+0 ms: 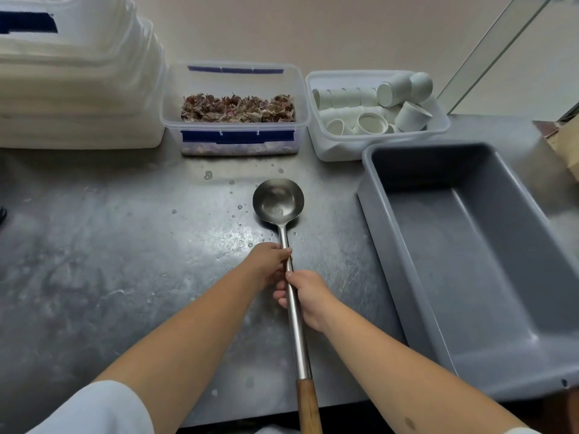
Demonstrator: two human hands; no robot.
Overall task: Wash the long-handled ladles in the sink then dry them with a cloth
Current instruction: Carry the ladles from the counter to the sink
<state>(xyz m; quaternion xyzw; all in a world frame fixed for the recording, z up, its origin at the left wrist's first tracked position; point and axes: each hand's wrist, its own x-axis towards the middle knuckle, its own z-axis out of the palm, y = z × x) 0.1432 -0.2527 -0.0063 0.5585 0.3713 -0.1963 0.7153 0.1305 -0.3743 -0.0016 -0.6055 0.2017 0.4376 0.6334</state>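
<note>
A long-handled ladle (289, 277) lies along the steel bench (109, 245), bowl toward the far edge. Both hands are closed around its shaft, left hand (269, 264) just ahead of right hand (308, 297).

Commercial kitchen: steel worktop (125, 245), food tubs (235, 142).

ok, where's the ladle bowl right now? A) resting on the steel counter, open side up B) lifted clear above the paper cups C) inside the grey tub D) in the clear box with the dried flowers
A: the ladle bowl sits open side up on the wet steel counter, left of the grey tub, with left hand and right hand both on the metal shaft.
</note>
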